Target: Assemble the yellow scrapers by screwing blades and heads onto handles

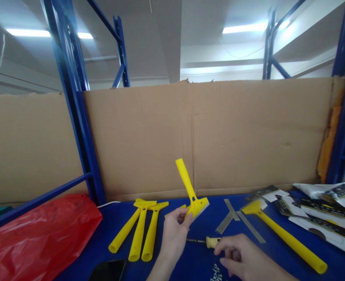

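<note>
My left hand point(175, 230) is closed on the head of a yellow scraper point(186, 183), whose handle points up and slightly left. A metal blade edge shows along the right side of the head. Below it lies a screwdriver point(211, 242) with a pale yellow handle, its shaft pointing left. My right hand point(239, 255) is by the handle's right end, fingers loosely curled and thumb apart; whether a fingertip touches the handle is unclear. Thin metal blades point(251, 227) lie beyond the right hand. Small loose screws point(216, 272) rest near the front edge.
Several yellow scrapers point(138, 232) lie at left, and a long-handled one point(292, 238) at right. Black-and-white packages point(327, 226) pile up far right. A red plastic bag point(49, 234) and a dark phone point(108, 270) are at left. Cardboard point(248, 136) walls the back of the blue table.
</note>
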A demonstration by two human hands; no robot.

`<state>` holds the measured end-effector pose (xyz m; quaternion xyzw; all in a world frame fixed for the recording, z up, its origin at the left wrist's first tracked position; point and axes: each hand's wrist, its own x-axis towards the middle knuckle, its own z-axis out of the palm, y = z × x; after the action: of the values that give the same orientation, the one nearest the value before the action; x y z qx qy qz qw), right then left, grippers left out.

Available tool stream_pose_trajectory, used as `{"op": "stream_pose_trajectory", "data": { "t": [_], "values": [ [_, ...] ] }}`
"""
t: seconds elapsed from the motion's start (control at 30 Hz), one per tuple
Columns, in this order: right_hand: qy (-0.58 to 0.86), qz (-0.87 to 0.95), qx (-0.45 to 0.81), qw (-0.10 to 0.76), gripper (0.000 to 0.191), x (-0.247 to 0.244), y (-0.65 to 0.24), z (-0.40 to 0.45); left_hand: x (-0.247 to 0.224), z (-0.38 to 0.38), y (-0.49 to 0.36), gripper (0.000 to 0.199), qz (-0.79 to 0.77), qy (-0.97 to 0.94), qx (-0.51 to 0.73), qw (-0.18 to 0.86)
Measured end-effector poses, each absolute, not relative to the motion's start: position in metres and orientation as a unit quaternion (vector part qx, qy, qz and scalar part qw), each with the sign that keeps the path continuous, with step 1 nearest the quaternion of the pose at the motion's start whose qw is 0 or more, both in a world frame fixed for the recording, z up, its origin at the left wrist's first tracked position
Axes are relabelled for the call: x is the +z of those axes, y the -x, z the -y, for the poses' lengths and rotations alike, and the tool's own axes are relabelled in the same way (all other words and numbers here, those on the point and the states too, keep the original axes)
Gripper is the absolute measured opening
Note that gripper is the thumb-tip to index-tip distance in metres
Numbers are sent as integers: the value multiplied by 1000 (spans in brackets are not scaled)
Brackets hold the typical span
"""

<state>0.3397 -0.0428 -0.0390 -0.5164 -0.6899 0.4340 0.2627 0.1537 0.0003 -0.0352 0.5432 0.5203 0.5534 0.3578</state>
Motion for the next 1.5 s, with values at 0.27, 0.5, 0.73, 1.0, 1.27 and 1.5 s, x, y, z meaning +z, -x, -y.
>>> {"op": "stream_pose_trajectory", "data": {
  "t": [0.27, 0.5, 0.73, 1.0, 1.27, 1.5],
  "values": [
    [502, 759, 347, 226, 19, -46, -345, 45, -28, 6, -155, 35, -495, -436, 571, 488],
    [526, 779, 307, 151, 22, -42, -341, 46, -32, 4, -156, 31, -489, -402, 569, 525],
    [509, 781, 313, 181, 14, -45, -337, 42, -30, 5, -156, 32, -478, -424, 558, 530],
    [489, 702, 366, 365, 16, -38, -330, 29, -25, 4, -161, 39, -479, -411, 560, 537],
    [479, 660, 403, 414, 18, -36, -322, 13, -25, 4, -164, 35, -490, -424, 549, 528],
    [479, 626, 435, 436, 15, -25, -306, -2, -30, 2, -163, 38, -490, -451, 535, 520]
  ]
}}
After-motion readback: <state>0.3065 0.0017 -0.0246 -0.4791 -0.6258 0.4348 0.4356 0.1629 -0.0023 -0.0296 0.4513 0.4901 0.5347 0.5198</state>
